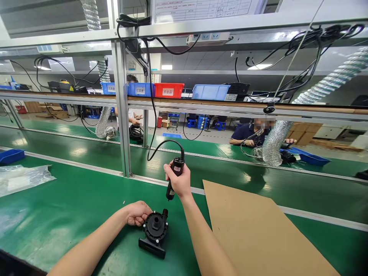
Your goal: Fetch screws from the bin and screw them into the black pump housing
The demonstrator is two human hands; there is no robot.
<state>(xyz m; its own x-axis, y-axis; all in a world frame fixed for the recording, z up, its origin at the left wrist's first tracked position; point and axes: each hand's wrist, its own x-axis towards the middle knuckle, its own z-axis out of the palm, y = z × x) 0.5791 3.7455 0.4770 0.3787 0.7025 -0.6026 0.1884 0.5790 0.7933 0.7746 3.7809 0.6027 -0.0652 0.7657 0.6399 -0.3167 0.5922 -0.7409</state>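
Observation:
My right hand [181,180] is wrapped round a black electric screwdriver [177,167], its tip pointing down and its cable rising from the top. The tip hangs above a black pump [155,227], apart from it. The pump sits on the green mat with its round face up, a short spout at the upper right and a flat foot toward me. Several silvery screws stand around its rim. My left hand [137,213] is closed at the pump's upper left edge, with the fingers curled and the fingertips against the rim near a screw.
Small loose screws [124,202] lie left of the pump. A brown cardboard sheet [258,230] covers the right side. Plastic bags [24,178] and a blue tray [11,156] are at the left. A metal post [122,107] rises ahead, beneath a shelf of bins [169,91]. Two people work beyond.

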